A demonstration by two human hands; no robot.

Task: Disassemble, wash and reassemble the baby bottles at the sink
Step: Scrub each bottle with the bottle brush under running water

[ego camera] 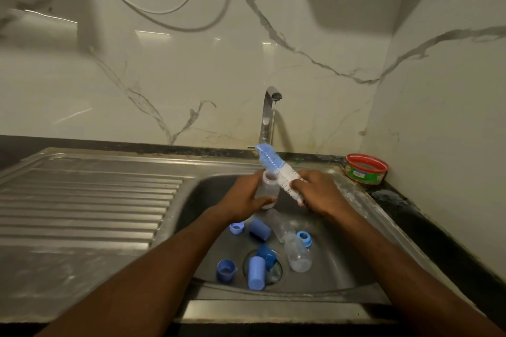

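My left hand (242, 197) grips a clear baby bottle (267, 185) upright over the sink basin (331, 268), its mouth open at the top. My right hand (315, 193) holds a blue and white bottle brush (276, 168), whose bristle head slants up and left just above the bottle's mouth. In the basin lie two more clear bottles (297, 253), one behind the other. Around them are several blue caps and rings, among them a cap (256, 272) over the drain, a ring (304, 238) and a cup-shaped cap (226, 269).
A steel tap (269, 112) stands behind the basin and lets down a thin stream of water. The ribbed steel draining board (87, 200) spreads to the left. A red and green round tub (366, 169) sits on the dark counter at the right corner by the wall.
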